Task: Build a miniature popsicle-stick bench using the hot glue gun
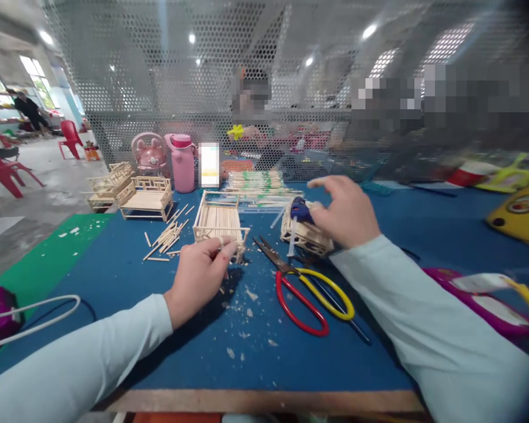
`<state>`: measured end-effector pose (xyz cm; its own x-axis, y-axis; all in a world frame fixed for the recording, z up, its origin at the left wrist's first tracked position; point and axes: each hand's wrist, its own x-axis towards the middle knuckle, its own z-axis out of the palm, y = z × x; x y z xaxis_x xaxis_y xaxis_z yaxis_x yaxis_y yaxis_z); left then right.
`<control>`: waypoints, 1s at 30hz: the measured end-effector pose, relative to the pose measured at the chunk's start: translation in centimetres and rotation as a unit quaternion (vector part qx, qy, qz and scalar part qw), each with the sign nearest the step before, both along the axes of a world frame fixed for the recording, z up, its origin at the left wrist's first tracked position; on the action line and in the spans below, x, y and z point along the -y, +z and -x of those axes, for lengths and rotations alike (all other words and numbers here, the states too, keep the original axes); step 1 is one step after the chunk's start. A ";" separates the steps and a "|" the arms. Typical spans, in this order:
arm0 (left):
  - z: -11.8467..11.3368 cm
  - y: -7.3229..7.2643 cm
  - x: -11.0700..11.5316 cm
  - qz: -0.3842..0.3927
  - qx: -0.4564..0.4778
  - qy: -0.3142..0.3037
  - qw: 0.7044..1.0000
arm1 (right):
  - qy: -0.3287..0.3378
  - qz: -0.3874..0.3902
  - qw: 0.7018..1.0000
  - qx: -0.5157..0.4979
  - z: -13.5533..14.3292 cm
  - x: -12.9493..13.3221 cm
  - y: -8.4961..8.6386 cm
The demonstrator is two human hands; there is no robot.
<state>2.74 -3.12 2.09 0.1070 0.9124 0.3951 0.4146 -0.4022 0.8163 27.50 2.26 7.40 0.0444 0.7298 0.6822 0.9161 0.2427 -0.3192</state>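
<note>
My left hand (200, 273) is closed, its thumb and fingertips pinching the near right corner of a small bench-like frame of thin wooden sticks (220, 214). My right hand (350, 211) has its fingers apart, with the thumb beside a dark blue glue gun (300, 210). A clear glue stick (293, 235) sticks out of the gun toward me. The gun rests on another small wooden-stick piece (311, 235), partly hidden by it. Between my hands lie scissors (286, 269), blades slightly parted, with one red and one yellow handle.
Loose short sticks (170, 238) lie to the left. Finished stick benches (145, 197) stand behind them, near a pink bottle (183, 164). Bundled sticks (255, 181) lie against the mesh screen (158, 70). Glue flakes dot the blue tabletop (180, 352). A purple device (0, 317) with a white cord sits left.
</note>
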 end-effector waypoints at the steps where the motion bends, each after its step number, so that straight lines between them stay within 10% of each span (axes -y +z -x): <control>1: -0.3 0.0 -0.2 0.008 0.003 0.001 1.000 | 0.042 -0.036 0.998 -0.037 1.6 1.3 0.2; 6: -1.0 -0.5 -0.8 0.062 0.039 0.018 0.997 | 0.221 0.006 0.933 -0.282 8.8 6.1 -2.5; 12: -1.1 -0.6 -1.1 0.054 0.036 0.017 0.998 | 0.190 0.129 0.913 -0.337 9.7 4.5 -6.6; 30: -0.9 -0.8 -1.7 0.019 0.014 -0.002 1.000 | 0.210 0.183 0.907 -0.315 9.6 3.9 -6.6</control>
